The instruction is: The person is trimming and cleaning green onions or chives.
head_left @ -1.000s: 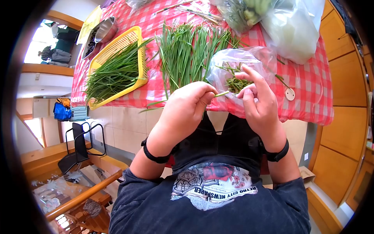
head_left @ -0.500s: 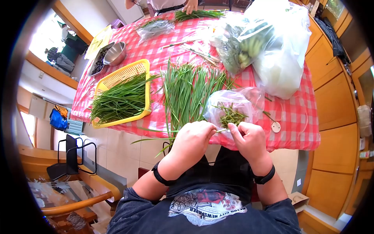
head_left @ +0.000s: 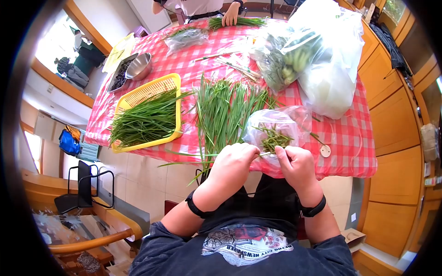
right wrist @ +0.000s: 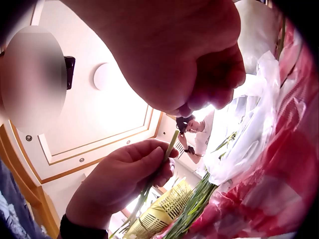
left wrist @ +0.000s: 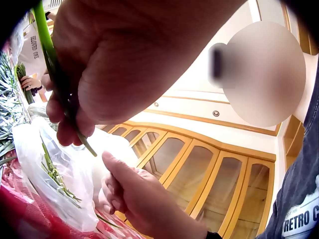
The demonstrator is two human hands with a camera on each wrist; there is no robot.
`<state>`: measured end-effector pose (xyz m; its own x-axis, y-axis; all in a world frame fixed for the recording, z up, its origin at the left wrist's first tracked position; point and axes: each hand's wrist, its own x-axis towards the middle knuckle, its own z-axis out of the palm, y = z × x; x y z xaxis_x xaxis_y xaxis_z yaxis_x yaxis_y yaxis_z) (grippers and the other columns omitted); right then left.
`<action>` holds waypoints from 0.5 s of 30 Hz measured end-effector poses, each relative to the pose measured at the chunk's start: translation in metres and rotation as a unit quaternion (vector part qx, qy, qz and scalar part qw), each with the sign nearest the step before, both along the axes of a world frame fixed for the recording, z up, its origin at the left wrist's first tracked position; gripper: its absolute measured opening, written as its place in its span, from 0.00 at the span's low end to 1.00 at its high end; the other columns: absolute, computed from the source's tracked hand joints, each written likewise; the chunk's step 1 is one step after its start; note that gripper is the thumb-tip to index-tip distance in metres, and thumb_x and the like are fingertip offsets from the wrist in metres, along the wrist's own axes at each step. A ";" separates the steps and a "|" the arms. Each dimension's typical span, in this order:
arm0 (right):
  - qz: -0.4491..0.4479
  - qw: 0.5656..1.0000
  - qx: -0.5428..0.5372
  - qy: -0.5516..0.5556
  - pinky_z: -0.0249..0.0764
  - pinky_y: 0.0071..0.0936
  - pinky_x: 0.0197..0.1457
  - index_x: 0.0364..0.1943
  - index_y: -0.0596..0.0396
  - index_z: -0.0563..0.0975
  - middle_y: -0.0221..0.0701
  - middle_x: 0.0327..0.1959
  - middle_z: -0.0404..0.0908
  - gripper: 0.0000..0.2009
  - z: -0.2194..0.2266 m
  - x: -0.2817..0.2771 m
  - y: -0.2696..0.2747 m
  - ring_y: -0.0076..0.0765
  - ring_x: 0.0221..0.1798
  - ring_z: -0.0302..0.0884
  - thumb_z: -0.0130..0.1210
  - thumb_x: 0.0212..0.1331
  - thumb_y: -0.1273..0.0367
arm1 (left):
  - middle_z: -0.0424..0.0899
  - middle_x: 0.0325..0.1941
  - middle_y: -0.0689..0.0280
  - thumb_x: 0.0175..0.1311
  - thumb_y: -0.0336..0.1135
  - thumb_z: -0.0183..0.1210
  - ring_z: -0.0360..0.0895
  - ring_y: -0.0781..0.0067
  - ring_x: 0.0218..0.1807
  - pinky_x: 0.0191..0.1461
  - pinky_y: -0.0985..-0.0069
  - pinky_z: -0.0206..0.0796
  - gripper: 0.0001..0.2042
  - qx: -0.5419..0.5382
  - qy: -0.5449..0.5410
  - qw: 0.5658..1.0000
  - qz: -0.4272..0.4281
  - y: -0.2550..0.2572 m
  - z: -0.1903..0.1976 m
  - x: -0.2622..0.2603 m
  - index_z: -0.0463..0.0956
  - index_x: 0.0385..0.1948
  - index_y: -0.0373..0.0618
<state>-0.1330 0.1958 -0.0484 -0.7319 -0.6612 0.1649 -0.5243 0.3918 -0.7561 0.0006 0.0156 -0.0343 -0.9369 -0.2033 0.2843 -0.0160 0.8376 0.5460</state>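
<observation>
My left hand (head_left: 237,163) pinches a garlic chive between thumb and fingers. The pale cut end of that chive (right wrist: 172,144) points at my right hand (head_left: 298,165). Curled fingers and a raised thumb mark the right hand, just short of the stalk's tip in the left wrist view; nothing shows in its grasp. Both hands are at the table's near edge, in front of a clear plastic bag (head_left: 301,120) with short green trimmings (head_left: 274,138) inside. A loose pile of garlic chives (head_left: 221,110) lies beyond the left hand, its longest leaves overhanging the edge.
A yellow basket (head_left: 177,112) of chives stands to the left, behind it a metal bowl (head_left: 139,66) on a tray of dark pieces. Bags of vegetables (head_left: 292,64) and a white bag (head_left: 327,92) fill the back right. Across the table, another person's hand (head_left: 230,14) touches greens.
The head view has tilted up, showing the other person. My right hand's fingers, spread a second ago, have curled in, and it has come nearer my left hand. The left keeps its pinch.
</observation>
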 end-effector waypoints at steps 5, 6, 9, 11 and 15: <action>-0.033 0.995 -0.091 -0.038 0.79 0.40 0.39 0.41 0.58 0.83 0.44 0.30 0.83 0.07 0.002 0.011 -0.009 0.52 0.32 0.83 0.56 0.74 0.69 | 0.84 0.38 0.58 0.67 0.27 0.59 0.82 0.51 0.44 0.50 0.58 0.72 0.07 -0.018 -0.003 1.000 -0.013 0.002 0.001 0.000 0.81 0.44 0.44; -0.034 0.995 -0.090 -0.039 0.79 0.40 0.39 0.41 0.58 0.83 0.44 0.30 0.83 0.07 0.002 0.011 -0.009 0.52 0.32 0.83 0.56 0.74 0.69 | 0.84 0.39 0.58 0.67 0.26 0.59 0.82 0.51 0.44 0.50 0.58 0.72 0.08 -0.026 -0.002 0.999 -0.018 0.003 0.002 0.000 0.81 0.45 0.44; 0.009 0.994 -0.113 -0.006 0.80 0.38 0.41 0.47 0.60 0.82 0.43 0.33 0.86 0.07 -0.002 0.008 -0.008 0.49 0.34 0.86 0.55 0.74 0.72 | 0.84 0.39 0.58 0.67 0.26 0.58 0.82 0.52 0.44 0.50 0.58 0.72 0.08 -0.028 0.015 0.999 -0.025 0.003 0.001 0.000 0.81 0.45 0.44; 0.023 0.993 -0.113 -0.019 0.81 0.36 0.40 0.47 0.62 0.83 0.42 0.34 0.87 0.08 -0.005 0.007 -0.007 0.46 0.35 0.87 0.57 0.73 0.72 | 0.84 0.38 0.58 0.67 0.26 0.59 0.82 0.52 0.44 0.50 0.59 0.72 0.08 -0.028 0.014 0.999 -0.025 0.002 0.001 0.001 0.81 0.45 0.44; 0.007 0.990 -0.137 -0.041 0.80 0.34 0.38 0.44 0.63 0.84 0.41 0.31 0.86 0.07 -0.007 0.008 -0.006 0.44 0.32 0.86 0.59 0.71 0.73 | 0.84 0.38 0.58 0.68 0.27 0.60 0.82 0.51 0.43 0.49 0.59 0.73 0.06 -0.020 0.014 0.999 -0.021 -0.001 -0.003 0.004 0.82 0.43 0.44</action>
<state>-0.1254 0.1895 -0.0555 -0.7416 -0.6093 0.2808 -0.4611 0.1589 -0.8730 0.0045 0.0149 -0.0377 -0.9361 -0.1522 0.3171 0.0337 0.8586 0.5115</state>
